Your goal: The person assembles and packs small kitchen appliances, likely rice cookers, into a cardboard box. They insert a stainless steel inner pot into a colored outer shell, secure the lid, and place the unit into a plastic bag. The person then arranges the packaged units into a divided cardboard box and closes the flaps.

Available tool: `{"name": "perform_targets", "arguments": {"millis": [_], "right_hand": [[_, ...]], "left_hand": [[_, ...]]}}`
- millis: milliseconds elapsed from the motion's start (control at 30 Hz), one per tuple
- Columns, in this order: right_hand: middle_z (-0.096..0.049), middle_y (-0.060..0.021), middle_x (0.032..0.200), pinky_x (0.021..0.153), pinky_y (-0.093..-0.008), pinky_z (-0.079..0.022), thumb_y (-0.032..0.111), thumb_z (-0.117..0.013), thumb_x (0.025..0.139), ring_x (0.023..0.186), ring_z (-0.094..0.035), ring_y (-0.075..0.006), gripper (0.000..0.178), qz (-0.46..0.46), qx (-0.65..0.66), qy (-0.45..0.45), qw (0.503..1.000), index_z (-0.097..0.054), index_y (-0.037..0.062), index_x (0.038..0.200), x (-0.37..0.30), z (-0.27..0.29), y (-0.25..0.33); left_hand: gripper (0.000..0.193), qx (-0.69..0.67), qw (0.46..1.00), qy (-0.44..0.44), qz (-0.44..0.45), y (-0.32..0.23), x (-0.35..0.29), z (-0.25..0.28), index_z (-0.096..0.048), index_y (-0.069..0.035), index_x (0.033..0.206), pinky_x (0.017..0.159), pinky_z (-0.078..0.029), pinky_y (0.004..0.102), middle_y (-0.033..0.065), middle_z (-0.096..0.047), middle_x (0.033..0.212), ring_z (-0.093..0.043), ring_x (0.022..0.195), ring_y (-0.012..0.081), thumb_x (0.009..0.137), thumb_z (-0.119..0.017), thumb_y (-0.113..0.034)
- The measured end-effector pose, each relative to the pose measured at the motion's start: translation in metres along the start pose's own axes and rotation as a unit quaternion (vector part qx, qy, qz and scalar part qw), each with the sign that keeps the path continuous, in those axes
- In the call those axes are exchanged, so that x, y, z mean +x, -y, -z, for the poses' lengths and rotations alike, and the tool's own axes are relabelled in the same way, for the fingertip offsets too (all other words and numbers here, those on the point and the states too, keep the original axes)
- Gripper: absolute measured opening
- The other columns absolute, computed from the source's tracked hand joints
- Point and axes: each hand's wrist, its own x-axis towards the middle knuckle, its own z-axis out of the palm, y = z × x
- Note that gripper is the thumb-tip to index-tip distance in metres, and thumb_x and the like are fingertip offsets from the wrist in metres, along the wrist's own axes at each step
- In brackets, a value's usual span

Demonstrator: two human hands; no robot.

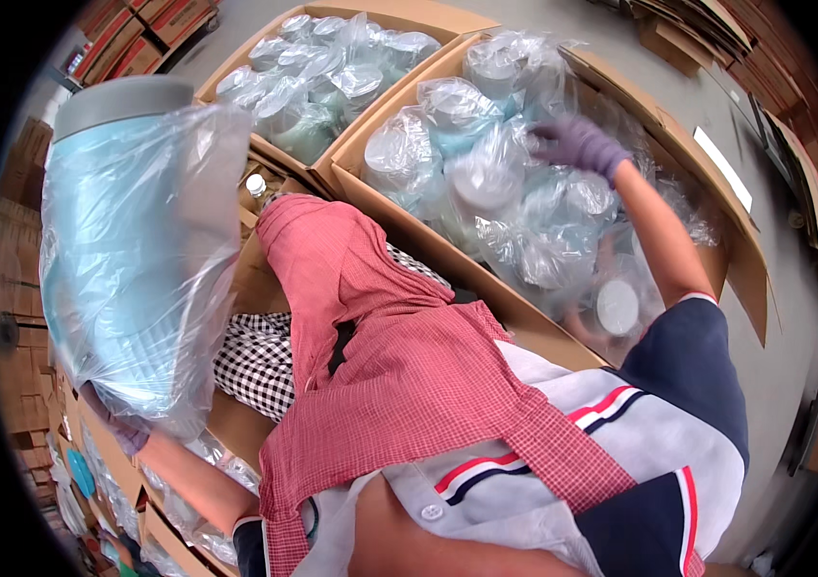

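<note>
Bagged blue jug (130, 250) hides left hand (125, 428) fingers; right hand (577, 144) fingers pinch bagged containers (486, 183).

L hand (125, 423) holds bagged jug (139, 250); R hand (577, 144) in carton (745, 240) (far right).

We are in a warehouse or packing floor: open cardboard cartons (563, 327) full of plastic-bagged containers (486, 173), stacked boxes (130, 38) along the walls, bare concrete floor (774, 317).
</note>
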Motion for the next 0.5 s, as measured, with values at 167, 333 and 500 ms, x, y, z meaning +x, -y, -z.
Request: {"name": "perform_targets", "arguments": {"millis": [167, 333, 500], "right_hand": [[-0.05, -0.022, 0.134, 0.103, -0.0435, -0.039, 0.038, -0.061, 0.089, 0.123, -0.049, -0.0373, 0.056, 0.211, 0.052, -0.347, 0.912, -0.049, 0.0074, 0.134, 0.05, 0.016, 0.125], [-0.033, -0.0237, 0.148, 0.113, -0.0431, -0.027, 0.041, -0.055, 0.092, 0.139, -0.032, -0.036, 0.067, 0.366, 0.448, -0.37, 0.727, -0.035, 0.0041, 0.144, 0.082, 0.049, 0.244], [-0.057, -0.0133, 0.131, 0.104, -0.0369, -0.039, 0.041, -0.053, 0.094, 0.122, -0.053, -0.0263, 0.051, 0.444, 0.329, -0.204, 0.808, -0.055, 0.006, 0.131, 0.128, 0.094, 0.318]], "left_hand": [[0.058, -0.24, 0.954, -0.13, 0.128, 0.059, 0.008, -0.015, -0.04, -0.001, 0.14, 0.106, -0.038, 0.0427, 0.0136, -0.044, 0.141, -0.045, 0.127, 0.0289, 0.095, -0.05, -0.036], [0.054, 0.014, 0.952, 0.127, 0.277, 0.144, -0.005, -0.074, -0.041, -0.002, 0.139, 0.108, -0.036, 0.0421, 0.0109, -0.045, 0.14, -0.044, 0.128, 0.027, 0.097, -0.047, -0.036], [0.044, -0.225, 0.935, 0.139, 0.236, 0.123, 0.021, -0.115, -0.043, -0.002, 0.135, 0.103, -0.04, 0.0418, 0.011, -0.051, 0.132, -0.048, 0.122, 0.0236, 0.099, -0.044, -0.027]]}}
